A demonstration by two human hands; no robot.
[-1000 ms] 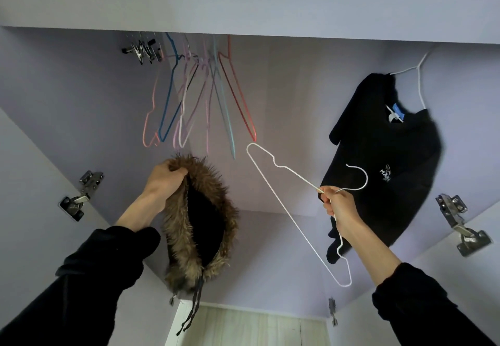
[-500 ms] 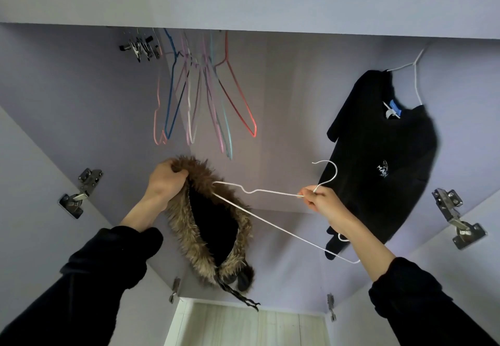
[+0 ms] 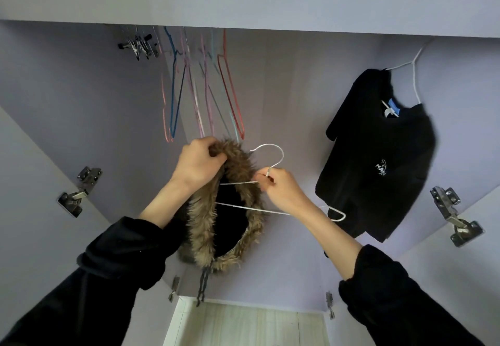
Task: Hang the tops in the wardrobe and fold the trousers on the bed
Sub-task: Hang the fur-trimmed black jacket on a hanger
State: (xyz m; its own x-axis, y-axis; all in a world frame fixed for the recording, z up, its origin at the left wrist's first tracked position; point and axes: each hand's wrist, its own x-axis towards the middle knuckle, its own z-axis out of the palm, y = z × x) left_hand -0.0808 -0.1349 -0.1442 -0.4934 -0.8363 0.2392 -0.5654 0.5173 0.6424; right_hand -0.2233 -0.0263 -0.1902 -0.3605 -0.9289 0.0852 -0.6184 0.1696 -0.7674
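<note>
L hand [image 3: 198, 164] grips the fur hood [image 3: 232, 202] by its top edge, mid-wardrobe [image 3: 311, 80]. R hand [image 3: 281, 190] pinches white hanger [image 3: 270, 156] neck, 1 arm inside hood. Black top [image 3: 378, 156] hangs at right.

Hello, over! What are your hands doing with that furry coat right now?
Left hand grips fur-trimmed coat by its hood. Right hand pinches white hanger, one end inside the coat. Not hung yet. Nothing blocking.
</note>
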